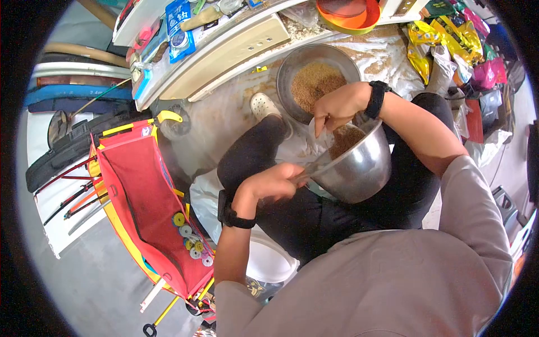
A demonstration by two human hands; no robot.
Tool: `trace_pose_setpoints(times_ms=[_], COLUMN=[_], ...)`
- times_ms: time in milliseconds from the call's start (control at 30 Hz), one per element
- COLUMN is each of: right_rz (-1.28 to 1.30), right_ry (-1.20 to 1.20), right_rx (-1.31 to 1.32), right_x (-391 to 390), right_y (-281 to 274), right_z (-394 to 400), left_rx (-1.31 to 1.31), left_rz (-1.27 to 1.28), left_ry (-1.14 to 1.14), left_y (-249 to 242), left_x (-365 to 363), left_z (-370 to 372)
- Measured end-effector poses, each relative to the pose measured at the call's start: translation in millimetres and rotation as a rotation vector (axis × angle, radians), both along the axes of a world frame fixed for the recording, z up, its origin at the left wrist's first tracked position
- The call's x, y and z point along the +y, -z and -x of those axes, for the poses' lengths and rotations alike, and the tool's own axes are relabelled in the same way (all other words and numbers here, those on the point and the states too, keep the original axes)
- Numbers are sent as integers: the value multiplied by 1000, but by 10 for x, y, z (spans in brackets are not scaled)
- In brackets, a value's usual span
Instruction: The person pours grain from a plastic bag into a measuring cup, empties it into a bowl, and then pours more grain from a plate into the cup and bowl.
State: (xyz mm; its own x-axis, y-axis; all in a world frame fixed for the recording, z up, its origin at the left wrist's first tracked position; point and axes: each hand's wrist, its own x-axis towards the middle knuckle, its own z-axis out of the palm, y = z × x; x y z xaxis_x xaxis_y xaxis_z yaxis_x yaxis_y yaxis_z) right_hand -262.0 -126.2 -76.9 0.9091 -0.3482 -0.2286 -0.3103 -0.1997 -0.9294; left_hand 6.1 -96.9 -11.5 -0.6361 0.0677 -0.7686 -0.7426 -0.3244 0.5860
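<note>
A deep metal bowl (368, 174) is tilted above my lap, with brown granular material (345, 140) inside. My left hand (273, 183) is closed around something at the bowl's left side, which looks like its handle. Over the bowl's far rim, my right hand (341, 106) pinches a pale, partly see-through thing that I cannot make out clearly. Just beyond, a wide metal basin (285, 70) rests on the floor covering and holds tan and brown granules (315, 84).
A red cart with a yellow frame (143, 196) stands at the left, with several small spools inside. Ahead is a cluttered shelf (224, 59) bearing a blue packet (179, 33) and an orange bowl (349, 16). Yellow bags (443, 42) lie at the upper right.
</note>
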Motion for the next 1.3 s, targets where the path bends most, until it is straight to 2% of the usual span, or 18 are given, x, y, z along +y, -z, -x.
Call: trace_pose_setpoints(times_ms=[367,1067,1200,1300], right_rz=[22,-20,68,46], right_ry=[-24,-82,-85,9], right_rx=[57,82,66,17], right_x=[13,31,44,58], right_y=[-32,65,16,102], right_z=[-2,-13,-7,46], left_rx=[7,-6,20,2], left_rz=[-135,-202,-149,28], left_ry=[-59,-90,-91,-43], left_y=[-7,-15,-21,-110], left_x=[16,35,68,107], left_z=[11,48,46,83])
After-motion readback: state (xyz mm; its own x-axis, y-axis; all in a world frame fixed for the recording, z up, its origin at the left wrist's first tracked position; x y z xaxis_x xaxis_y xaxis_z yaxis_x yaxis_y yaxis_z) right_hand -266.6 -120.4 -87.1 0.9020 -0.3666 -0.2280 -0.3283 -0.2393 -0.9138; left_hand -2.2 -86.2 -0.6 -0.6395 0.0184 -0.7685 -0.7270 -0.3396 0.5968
